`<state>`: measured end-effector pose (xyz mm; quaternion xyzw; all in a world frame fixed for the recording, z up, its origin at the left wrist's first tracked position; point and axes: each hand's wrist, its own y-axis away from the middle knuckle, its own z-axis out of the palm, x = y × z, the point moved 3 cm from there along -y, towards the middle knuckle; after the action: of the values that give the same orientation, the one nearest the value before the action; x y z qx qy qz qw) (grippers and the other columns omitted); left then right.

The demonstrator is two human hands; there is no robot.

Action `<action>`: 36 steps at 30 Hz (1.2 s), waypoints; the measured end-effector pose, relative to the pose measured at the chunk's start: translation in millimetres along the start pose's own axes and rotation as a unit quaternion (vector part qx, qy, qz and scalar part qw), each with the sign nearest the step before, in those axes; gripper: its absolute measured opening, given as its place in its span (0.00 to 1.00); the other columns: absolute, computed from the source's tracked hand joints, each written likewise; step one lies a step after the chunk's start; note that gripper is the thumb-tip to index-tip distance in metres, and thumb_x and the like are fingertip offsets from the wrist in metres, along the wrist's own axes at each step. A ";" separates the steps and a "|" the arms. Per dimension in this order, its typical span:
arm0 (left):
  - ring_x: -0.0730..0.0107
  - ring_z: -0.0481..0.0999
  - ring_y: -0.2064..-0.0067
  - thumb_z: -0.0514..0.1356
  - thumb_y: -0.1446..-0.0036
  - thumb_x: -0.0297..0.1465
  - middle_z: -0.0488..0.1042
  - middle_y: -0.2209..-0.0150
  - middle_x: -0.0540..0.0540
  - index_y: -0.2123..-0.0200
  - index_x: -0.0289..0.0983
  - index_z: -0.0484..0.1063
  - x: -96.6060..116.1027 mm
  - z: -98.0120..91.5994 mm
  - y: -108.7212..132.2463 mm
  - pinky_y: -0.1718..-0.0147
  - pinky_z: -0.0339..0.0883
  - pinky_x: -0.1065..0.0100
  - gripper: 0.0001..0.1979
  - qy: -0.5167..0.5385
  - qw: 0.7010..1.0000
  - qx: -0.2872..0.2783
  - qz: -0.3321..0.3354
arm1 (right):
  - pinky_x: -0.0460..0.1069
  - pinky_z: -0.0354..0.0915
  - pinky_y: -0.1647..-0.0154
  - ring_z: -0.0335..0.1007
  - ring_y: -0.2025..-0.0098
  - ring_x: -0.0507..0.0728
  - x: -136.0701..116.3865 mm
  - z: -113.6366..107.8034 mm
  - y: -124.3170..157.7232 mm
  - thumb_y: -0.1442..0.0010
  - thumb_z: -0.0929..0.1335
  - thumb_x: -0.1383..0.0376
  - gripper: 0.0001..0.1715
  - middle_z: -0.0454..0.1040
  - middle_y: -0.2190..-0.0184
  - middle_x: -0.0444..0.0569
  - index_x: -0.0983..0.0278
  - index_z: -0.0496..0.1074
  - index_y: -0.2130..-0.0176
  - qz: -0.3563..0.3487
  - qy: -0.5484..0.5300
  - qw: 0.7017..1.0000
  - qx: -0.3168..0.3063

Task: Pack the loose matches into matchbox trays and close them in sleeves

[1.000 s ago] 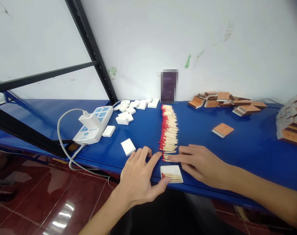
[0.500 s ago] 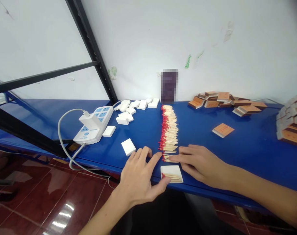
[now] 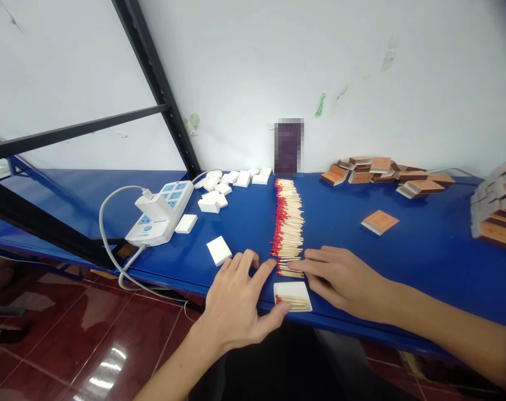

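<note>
1. In the head view, the left hand (image 3: pixel 236 301) is palm down with its thumb and forefinger spread well apart, clamped on nothing.
2. Its forefinger tip is at the red heads at the near end of the matches (image 3: pixel 289 223); its thumb tip is at the left side of the white tray (image 3: pixel 290 288), by the match heads in it.
3. The right hand (image 3: pixel 338 278) has its forefinger stretched out and its thumb apart from it, another finger bent; the forefinger tip rests on the nearest matches, gripping none.
4. The matches lie in a long row on the blue surface (image 3: pixel 428 267), running from near the wall towards the front edge, heads to the left.
5. The white tray sits just in front of the row, between the hands, with a few matches along its near side, heads also left.
6. White boxes (image 3: pixel 209 206) lie scattered to the left of the row; their insides cannot be seen.
7. To the right are a pile of orange matchboxes (image 3: pixel 380 165), a single matchbox (image 3: pixel 380 221) and a stack of matchboxes (image 3: pixel 501 228) at the edge of view.
</note>
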<state>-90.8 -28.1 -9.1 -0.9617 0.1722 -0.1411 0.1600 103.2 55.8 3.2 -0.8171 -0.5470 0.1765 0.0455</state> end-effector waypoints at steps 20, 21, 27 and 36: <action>0.51 0.71 0.55 0.51 0.35 0.52 0.67 0.53 0.37 0.39 0.34 0.66 -0.8 1.5 -1.6 0.56 0.71 0.48 0.32 -0.025 0.999 -0.012 -0.021 | 0.53 0.61 0.64 0.72 0.68 0.57 0.9 -1.1 -0.6 0.33 0.60 0.71 0.19 0.77 0.66 0.49 0.64 0.75 0.49 0.039 0.005 0.999 0.018; 0.51 0.71 0.55 0.51 0.35 0.52 0.67 0.53 0.37 0.39 0.34 0.66 -0.9 1.7 -1.7 0.56 0.71 0.48 0.33 -0.028 0.999 -0.012 -0.022 | 0.53 0.62 0.63 0.72 0.68 0.58 0.8 -1.2 -0.5 0.33 0.60 0.71 0.19 0.77 0.66 0.50 0.64 0.75 0.49 0.038 0.001 0.999 0.017; 0.51 0.71 0.54 0.49 0.35 0.53 0.67 0.53 0.37 0.38 0.33 0.65 -0.4 1.3 -4.5 0.56 0.71 0.48 0.34 -0.030 0.999 -0.022 -0.024 | 0.54 0.63 0.60 0.74 0.65 0.58 0.9 0.2 0.2 0.32 0.60 0.71 0.19 0.78 0.64 0.50 0.64 0.74 0.48 0.031 -0.007 0.999 0.017; 0.51 0.71 0.54 0.50 0.35 0.53 0.66 0.53 0.38 0.39 0.35 0.66 -0.4 1.1 -4.1 0.55 0.70 0.48 0.33 -0.027 0.999 -0.028 -0.028 | 0.55 0.62 0.58 0.74 0.64 0.59 2.3 2.5 0.8 0.32 0.59 0.70 0.19 0.78 0.64 0.50 0.63 0.74 0.49 0.033 -0.012 0.999 0.011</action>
<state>-89.7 -24.1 -8.8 -0.9737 0.1449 -0.1149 0.1332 103.9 57.3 0.1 -0.8320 -0.5182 0.1937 0.0415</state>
